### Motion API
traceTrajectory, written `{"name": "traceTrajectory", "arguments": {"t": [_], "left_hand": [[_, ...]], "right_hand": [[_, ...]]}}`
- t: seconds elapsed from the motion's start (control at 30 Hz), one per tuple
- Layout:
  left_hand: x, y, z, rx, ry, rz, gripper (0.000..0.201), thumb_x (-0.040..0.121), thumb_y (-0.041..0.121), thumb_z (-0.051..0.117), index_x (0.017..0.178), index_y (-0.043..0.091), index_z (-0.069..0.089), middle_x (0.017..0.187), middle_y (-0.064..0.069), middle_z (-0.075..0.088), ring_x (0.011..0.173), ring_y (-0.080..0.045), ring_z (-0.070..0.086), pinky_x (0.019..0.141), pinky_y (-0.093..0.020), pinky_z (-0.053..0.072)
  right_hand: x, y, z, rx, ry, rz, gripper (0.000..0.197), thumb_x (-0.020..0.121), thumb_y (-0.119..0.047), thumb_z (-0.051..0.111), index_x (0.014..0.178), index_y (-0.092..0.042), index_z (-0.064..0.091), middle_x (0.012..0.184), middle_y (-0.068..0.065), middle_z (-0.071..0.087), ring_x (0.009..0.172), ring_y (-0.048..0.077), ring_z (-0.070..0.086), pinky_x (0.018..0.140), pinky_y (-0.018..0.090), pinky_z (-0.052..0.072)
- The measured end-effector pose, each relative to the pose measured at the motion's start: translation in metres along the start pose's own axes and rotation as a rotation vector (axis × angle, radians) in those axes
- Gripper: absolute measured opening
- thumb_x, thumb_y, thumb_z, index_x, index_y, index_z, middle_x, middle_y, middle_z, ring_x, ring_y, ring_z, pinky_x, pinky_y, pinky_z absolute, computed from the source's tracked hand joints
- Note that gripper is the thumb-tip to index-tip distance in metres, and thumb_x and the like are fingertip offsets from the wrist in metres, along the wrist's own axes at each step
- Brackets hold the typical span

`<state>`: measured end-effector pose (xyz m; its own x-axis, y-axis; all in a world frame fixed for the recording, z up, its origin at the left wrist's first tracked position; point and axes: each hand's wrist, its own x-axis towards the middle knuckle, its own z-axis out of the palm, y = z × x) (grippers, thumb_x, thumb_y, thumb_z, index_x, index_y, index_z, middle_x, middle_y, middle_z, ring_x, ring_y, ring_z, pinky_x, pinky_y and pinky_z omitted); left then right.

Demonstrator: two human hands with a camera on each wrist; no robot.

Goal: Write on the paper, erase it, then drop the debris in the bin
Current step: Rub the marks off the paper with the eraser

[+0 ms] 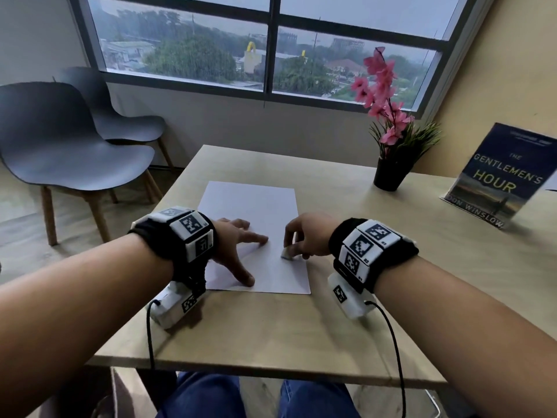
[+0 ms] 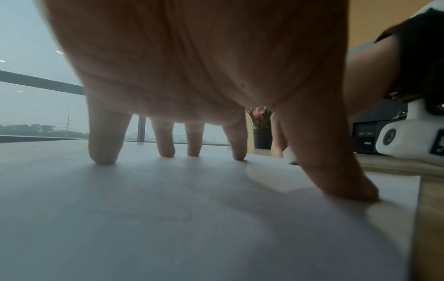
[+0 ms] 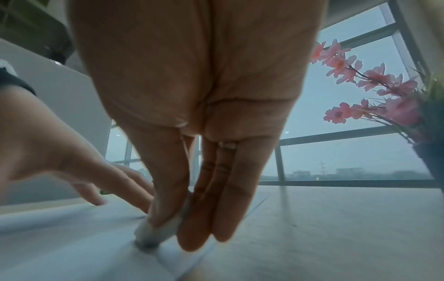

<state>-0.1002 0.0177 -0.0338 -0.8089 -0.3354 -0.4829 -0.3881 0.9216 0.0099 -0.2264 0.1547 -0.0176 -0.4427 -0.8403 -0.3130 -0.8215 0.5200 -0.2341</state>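
paper [image 1: 253, 218] pinned by flat left hand [image 1: 238, 245]; right hand [image 1: 304, 239] grip pinches eraser [image 1: 286, 253] against it.

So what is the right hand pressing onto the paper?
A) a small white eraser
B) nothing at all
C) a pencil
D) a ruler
A: the right hand pinches a small white eraser against the paper, while the left hand holds the sheet flat.
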Motion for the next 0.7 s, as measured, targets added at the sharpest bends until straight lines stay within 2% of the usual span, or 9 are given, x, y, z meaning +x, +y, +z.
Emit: {"name": "traceTrajectory", "arguments": {"t": [0.1, 0.2, 0.27, 0.37, 0.43, 0.5, 0.57, 0.63, 0.7], "left_hand": [[-0.001, 0.001, -0.001, -0.002, -0.002, 0.004, 0.098, 0.068, 0.067, 0.068, 0.145, 0.054, 0.008, 0.160, 0.009, -0.002, 0.148, -0.021, 0.003, 0.120, -0.044, 0.015], [-0.002, 0.003, -0.002, 0.001, 0.000, 0.007, 0.099, 0.068, 0.067, 0.068, 0.145, 0.053, 0.008, 0.160, 0.008, -0.002, 0.148, -0.022, 0.003, 0.120, -0.044, 0.016], [-0.002, 0.003, -0.002, 0.000, 0.001, 0.006, 0.099, 0.068, 0.067, 0.068, 0.145, 0.053, 0.008, 0.160, 0.009, -0.002, 0.148, -0.021, 0.003, 0.120, -0.043, 0.015], [-0.003, 0.002, -0.002, 0.001, -0.001, 0.005, 0.098, 0.068, 0.067, 0.068, 0.145, 0.053, 0.009, 0.160, 0.009, -0.002, 0.148, -0.022, 0.004, 0.120, -0.043, 0.016], [-0.003, 0.001, -0.001, 0.002, -0.001, 0.004, 0.099, 0.067, 0.068, 0.068, 0.145, 0.053, 0.008, 0.160, 0.009, -0.002, 0.148, -0.022, 0.004, 0.119, -0.044, 0.016], [-0.002, 0.001, -0.001, 0.003, -0.002, 0.005, 0.099, 0.067, 0.069, 0.067, 0.145, 0.054, 0.008, 0.160, 0.010, -0.003, 0.148, -0.022, 0.004, 0.119, -0.045, 0.017], [0.000, 0.000, 0.000, 0.000, -0.005, 0.006, 0.100, 0.066, 0.070, 0.067, 0.144, 0.054, 0.008, 0.160, 0.010, -0.004, 0.148, -0.022, 0.003, 0.119, -0.046, 0.017], [0.001, 0.000, 0.000, 0.003, -0.007, 0.008, 0.100, 0.065, 0.070, 0.067, 0.144, 0.055, 0.007, 0.160, 0.010, -0.004, 0.148, -0.022, 0.003, 0.119, -0.046, 0.017], [0.002, 0.000, 0.000, 0.005, -0.007, 0.006, 0.100, 0.065, 0.070, 0.067, 0.144, 0.055, 0.007, 0.160, 0.010, -0.003, 0.148, -0.022, 0.003, 0.119, -0.046, 0.017]], "right_hand": [[-0.006, 0.001, 0.003, -0.004, -0.089, -0.045, 0.017, 0.083, -0.032, 0.072, 0.095, -0.020, 0.068, 0.068, -0.010, 0.063, 0.058, 0.004, 0.055, 0.054, 0.019, 0.038], [-0.012, 0.001, 0.003, -0.022, -0.163, -0.074, 0.012, 0.084, -0.028, 0.072, 0.094, -0.021, 0.068, 0.064, -0.013, 0.060, 0.060, 0.005, 0.057, 0.055, 0.018, 0.038], [-0.007, 0.002, 0.001, -0.010, -0.134, -0.058, 0.013, 0.085, -0.027, 0.070, 0.095, -0.020, 0.067, 0.067, -0.010, 0.063, 0.061, 0.006, 0.057, 0.055, 0.018, 0.038], [0.001, 0.004, 0.001, 0.013, -0.055, 0.004, 0.017, 0.086, -0.032, 0.069, 0.097, -0.020, 0.064, 0.083, 0.002, 0.073, 0.063, 0.009, 0.058, 0.058, 0.021, 0.042], [-0.003, 0.006, 0.003, 0.009, -0.104, 0.000, 0.016, 0.086, -0.033, 0.068, 0.095, -0.022, 0.062, 0.092, 0.005, 0.075, 0.067, 0.012, 0.060, 0.064, 0.023, 0.044], [-0.013, 0.008, 0.005, 0.012, -0.212, -0.036, 0.015, 0.085, -0.032, 0.069, 0.094, -0.022, 0.064, 0.092, 0.006, 0.074, 0.067, 0.012, 0.060, 0.069, 0.024, 0.048], [-0.019, 0.009, 0.005, 0.006, -0.274, -0.067, 0.014, 0.085, -0.030, 0.069, 0.095, -0.021, 0.066, 0.082, 0.002, 0.071, 0.064, 0.011, 0.058, 0.069, 0.024, 0.048], [-0.016, 0.009, 0.004, 0.010, -0.238, -0.065, 0.014, 0.085, -0.029, 0.069, 0.096, -0.020, 0.066, 0.079, -0.001, 0.069, 0.062, 0.010, 0.057, 0.067, 0.023, 0.047], [-0.004, 0.011, 0.003, 0.024, -0.160, -0.028, 0.018, 0.085, -0.029, 0.069, 0.099, -0.017, 0.065, 0.090, 0.004, 0.073, 0.066, 0.011, 0.060, 0.073, 0.028, 0.050]]}}
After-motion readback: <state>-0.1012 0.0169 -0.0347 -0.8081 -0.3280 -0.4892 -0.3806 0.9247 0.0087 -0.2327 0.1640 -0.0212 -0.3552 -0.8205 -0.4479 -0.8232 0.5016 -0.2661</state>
